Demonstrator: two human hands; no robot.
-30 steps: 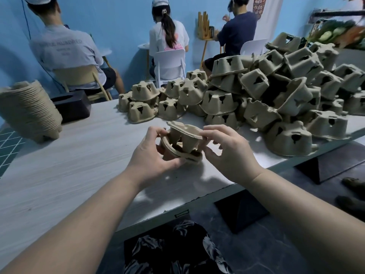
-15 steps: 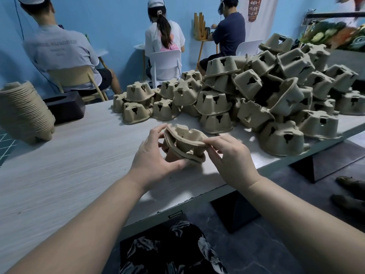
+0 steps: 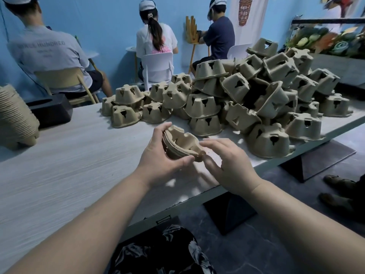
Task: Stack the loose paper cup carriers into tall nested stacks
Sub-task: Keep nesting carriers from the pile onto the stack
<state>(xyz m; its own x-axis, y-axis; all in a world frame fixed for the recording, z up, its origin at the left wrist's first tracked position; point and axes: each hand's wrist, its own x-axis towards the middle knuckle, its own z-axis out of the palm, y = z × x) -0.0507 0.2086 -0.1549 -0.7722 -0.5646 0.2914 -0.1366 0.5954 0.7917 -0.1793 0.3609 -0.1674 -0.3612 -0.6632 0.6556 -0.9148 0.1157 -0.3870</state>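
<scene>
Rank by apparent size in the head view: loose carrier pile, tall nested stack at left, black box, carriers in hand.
1. loose carrier pile
2. tall nested stack, cut off by the frame edge
3. black box and carriers in hand: look alike; nearness makes it unsure

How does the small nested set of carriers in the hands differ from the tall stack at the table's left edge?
The small nested set of brown pulp carriers is only a few layers, tilted and gripped off the table by the left hand; the tall ribbed stack of brown pulp carriers has many layers, rests on the table and is untouched. Both are the same brown pulp.
</scene>
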